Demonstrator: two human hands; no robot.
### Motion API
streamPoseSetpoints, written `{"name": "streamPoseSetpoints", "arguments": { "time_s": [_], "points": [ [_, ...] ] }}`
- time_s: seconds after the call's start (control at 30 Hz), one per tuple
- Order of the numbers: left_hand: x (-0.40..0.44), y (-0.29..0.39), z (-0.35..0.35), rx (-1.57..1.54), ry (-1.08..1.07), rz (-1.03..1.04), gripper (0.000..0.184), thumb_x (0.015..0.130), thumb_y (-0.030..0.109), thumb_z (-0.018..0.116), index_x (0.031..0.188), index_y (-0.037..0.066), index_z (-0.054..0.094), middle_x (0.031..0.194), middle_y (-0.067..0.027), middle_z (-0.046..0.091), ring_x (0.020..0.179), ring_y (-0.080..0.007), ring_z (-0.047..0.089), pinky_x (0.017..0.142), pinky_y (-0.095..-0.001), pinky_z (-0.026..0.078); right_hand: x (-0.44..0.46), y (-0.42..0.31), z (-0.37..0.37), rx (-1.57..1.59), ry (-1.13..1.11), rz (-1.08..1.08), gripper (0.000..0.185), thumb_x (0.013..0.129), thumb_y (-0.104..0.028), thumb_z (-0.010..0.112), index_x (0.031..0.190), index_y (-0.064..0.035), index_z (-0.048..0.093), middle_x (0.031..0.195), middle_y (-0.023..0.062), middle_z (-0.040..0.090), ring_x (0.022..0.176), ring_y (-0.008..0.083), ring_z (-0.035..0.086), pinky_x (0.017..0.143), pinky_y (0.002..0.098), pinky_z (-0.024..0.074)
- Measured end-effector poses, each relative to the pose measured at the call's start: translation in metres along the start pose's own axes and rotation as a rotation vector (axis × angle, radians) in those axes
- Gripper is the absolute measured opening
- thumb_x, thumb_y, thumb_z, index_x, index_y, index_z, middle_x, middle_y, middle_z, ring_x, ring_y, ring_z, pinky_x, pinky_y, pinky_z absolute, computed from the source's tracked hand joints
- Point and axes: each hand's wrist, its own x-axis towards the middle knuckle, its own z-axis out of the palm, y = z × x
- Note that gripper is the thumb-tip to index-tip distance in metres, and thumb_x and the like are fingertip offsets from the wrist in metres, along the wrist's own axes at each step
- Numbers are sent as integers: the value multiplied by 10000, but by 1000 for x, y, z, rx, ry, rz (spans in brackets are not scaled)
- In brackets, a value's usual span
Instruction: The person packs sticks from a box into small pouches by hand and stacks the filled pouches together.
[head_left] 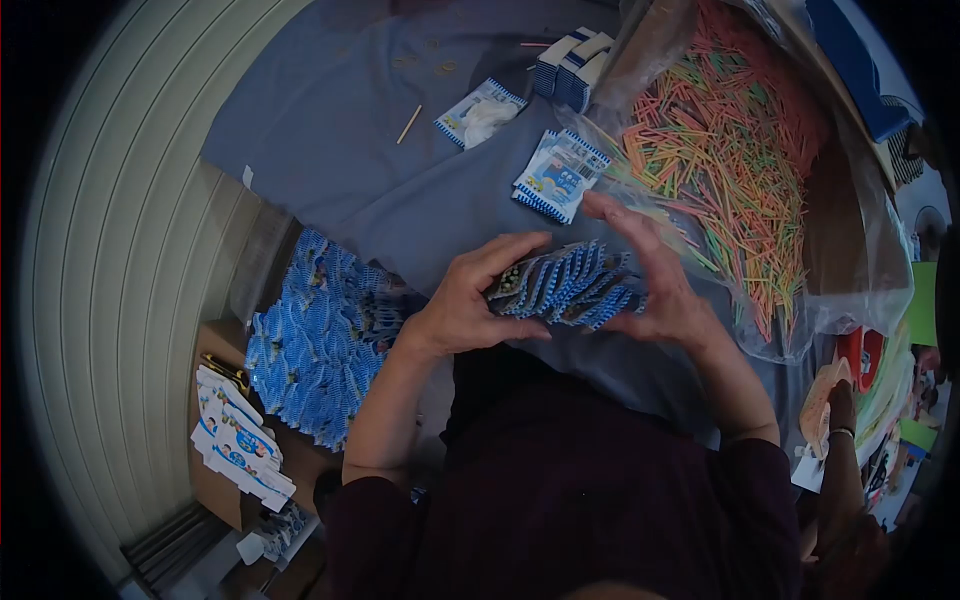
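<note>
1. A row of blue-and-white packets [568, 285], set on edge and packed face to face, is between the two hands near the worktop's near edge; whether it rests on the cloth is hidden.
2. The left hand [465, 295] holds the row's left end, fingers along the far side, thumb on the near. The right hand [662, 285] has a wide grip about the other end, forefinger raised clear, thumb at the near side.
3. Just beyond, a small pile of flat packets [563, 175] lies on the cloth-covered worktop [340, 120]; a single packet [465, 112] bearing something whitish lies farther toward the far edge.
4. Along the worktop's right edge, a clear plastic bag [870, 305] gapes, full of pink, orange, yellow and green sticks [720, 150].
5. Off the left edge, a bin [262, 262] holds a heap of blue packets [320, 345].
6. Beside that, a cardboard box [215, 490] carries flat printed cartons [240, 440].
7. At far right, another person's hand [842, 405] holds an orange basket [817, 410].
</note>
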Motion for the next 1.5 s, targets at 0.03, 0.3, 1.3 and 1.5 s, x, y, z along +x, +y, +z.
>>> {"name": "streamPoseSetpoints", "arguments": {
  "time_s": [0.03,0.3,1.3,1.5],
  "points": [
    [-1,0,1,-2,-1,-1,872,602,118,911,1370,32,509,1296,-159,587,1213,-273,572,1021,-364,453,4,-6,-4,0,0,3,997,574,-146,892,1439,-109,397,1496,153,400,1349,306,436,1036,467,378],
    [-5,-3,6,83,-57,0,842,606,137,904,1342,31,507,1308,-135,581,1190,-287,584,1005,-383,464,32,-39,-2,-458,-379,-46,1036,542,-59,838,1456,-238,384,1534,141,325,1344,375,411,1010,494,394],
    [-204,-83,73,499,831,-290,425,810,67,740,1197,-24,590,1206,-213,584,1132,-351,573,922,-400,491,69,-36,21,-190,-402,68,432,623,28,792,1035,-16,669,1075,141,685,1001,289,676,867,352,529],
    [-239,-128,55,583,705,-608,344,928,143,598,1223,-31,568,1228,-226,571,1141,-398,540,994,-431,431,105,-41,27,51,-491,62,414,647,-2,809,1042,-21,687,1010,111,711,946,216,690,843,310,523]
  ]
}}
